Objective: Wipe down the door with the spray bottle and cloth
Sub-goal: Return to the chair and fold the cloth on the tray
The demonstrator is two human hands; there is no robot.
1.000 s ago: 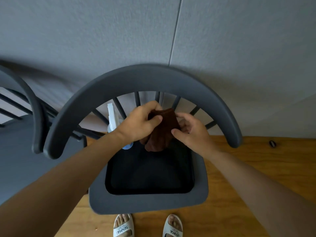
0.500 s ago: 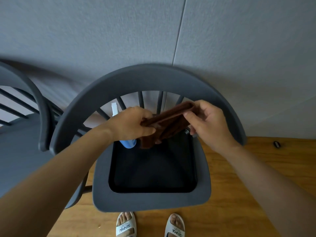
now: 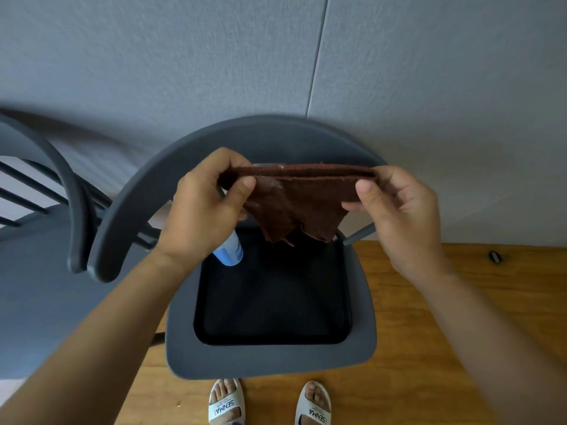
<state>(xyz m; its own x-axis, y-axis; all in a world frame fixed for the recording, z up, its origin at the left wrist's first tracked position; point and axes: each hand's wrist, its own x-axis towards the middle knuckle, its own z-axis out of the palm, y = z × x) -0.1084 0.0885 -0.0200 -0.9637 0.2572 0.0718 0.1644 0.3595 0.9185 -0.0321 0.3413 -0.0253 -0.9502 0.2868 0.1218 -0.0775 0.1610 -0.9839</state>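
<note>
A brown cloth (image 3: 300,204) hangs stretched between both hands above a dark grey chair (image 3: 270,357). My left hand (image 3: 202,210) pinches its left top corner and my right hand (image 3: 402,210) pinches its right top corner; the lower edge droops in ragged points. A blue-and-white spray bottle (image 3: 229,251) lies on the chair's black seat at the back left, mostly hidden behind my left hand. The grey panelled surface (image 3: 429,87) with a vertical seam fills the upper view; I cannot tell whether it is the door.
A second dark grey chair (image 3: 46,185) stands at the left. The floor (image 3: 414,317) is wooden. My sandalled feet (image 3: 227,403) are at the chair's front edge. A small dark object (image 3: 494,257) lies on the floor by the wall at right.
Both hands lifted the bunched cloth off the seat and drew apart, spreading it out flat between them. The spray bottle stayed on the seat.
</note>
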